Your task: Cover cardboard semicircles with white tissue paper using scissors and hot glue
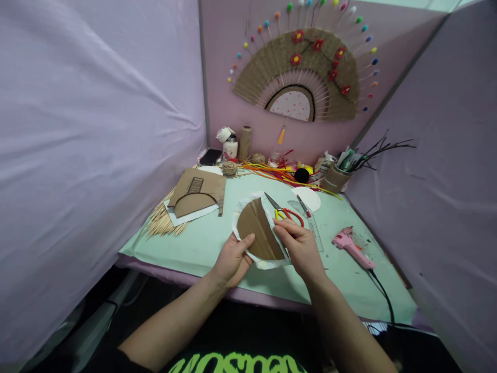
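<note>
A half-round brown cardboard piece (pixel 258 233) with a white covering folded around its edges is held above the front of the table. My left hand (pixel 235 259) grips its lower left side, thumb on the cardboard face. At its right, straight edge, my right hand (pixel 297 243) pinches the white border between thumb and fingers. Scissors with red and yellow handles (pixel 287 213) lie just behind the right hand, blades pointing to the back left. A pen (pixel 303 205) rests beside them, near a clear protractor and ruler (pixel 315 233).
A pink glue gun (pixel 354 247) with a black cord lies at the right. Wooden sticks (pixel 165 220) and cardboard pieces (pixel 196 203) are at the left. Along the back stand a bottle (pixel 230 148), twine, coloured stems (pixel 267 171) and a holder (pixel 334 180). A decorated fan (pixel 267 59) hangs behind.
</note>
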{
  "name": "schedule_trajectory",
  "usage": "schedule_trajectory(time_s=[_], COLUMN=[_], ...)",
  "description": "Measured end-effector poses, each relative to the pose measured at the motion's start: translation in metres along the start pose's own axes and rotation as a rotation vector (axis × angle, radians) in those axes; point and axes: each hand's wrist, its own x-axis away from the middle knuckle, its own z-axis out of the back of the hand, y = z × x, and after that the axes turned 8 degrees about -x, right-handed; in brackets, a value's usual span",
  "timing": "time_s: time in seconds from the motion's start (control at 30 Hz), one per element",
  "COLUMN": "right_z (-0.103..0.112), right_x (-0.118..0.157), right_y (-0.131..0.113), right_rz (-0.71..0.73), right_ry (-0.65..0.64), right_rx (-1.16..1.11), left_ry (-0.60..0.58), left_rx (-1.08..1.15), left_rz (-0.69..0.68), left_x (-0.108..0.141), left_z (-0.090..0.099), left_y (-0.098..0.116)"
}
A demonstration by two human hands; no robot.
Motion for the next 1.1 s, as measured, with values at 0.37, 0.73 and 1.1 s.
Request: schedule_trajectory(time_s=[0.37, 0.73, 1.1], right_z=[0.007, 0.015, 0.016], right_x=[0.001, 0.009, 0.014], right_y=[0.012, 0.011, 0.02], right_rz=[0.12, -0.071, -0.035], right_ry=[0.033, -0.09, -0.019], right_rx=[0.099, 0.125, 0.106], left_ry=[0.081, 0.101, 0.128], left_rx=[-0.023, -0.024, -0.022], left_rz=[-0.041, -0.091, -0.106], left_x=[0.0, -0.004, -0.004], left_z=[-0.007, -0.004, -0.007], left_y=[-0.004, -0.004, -0.001])
